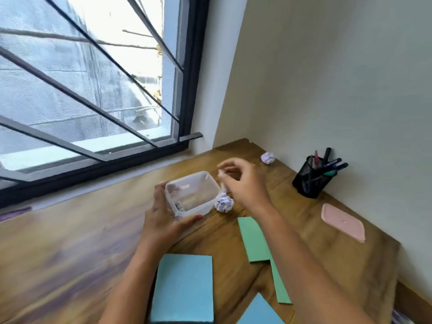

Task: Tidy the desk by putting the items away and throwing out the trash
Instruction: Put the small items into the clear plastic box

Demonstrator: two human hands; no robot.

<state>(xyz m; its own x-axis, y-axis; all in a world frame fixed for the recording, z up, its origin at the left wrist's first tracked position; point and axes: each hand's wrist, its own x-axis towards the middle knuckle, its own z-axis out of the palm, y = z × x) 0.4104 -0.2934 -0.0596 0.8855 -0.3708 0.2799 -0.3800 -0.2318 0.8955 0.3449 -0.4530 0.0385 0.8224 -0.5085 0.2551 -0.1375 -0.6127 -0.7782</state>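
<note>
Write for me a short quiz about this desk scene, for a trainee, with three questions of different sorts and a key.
1. True or false: the pink lid sits on the clear container.
2. Where does the black mesh pen holder stand? A: on the desk, by the wall; B: inside the container; C: on the blue paper.
3. Which hand grips the container?
Key: 1 false, the lid lies apart on the desk. 2 A. 3 The left hand; the right hand pinches a small whitish item.
</note>
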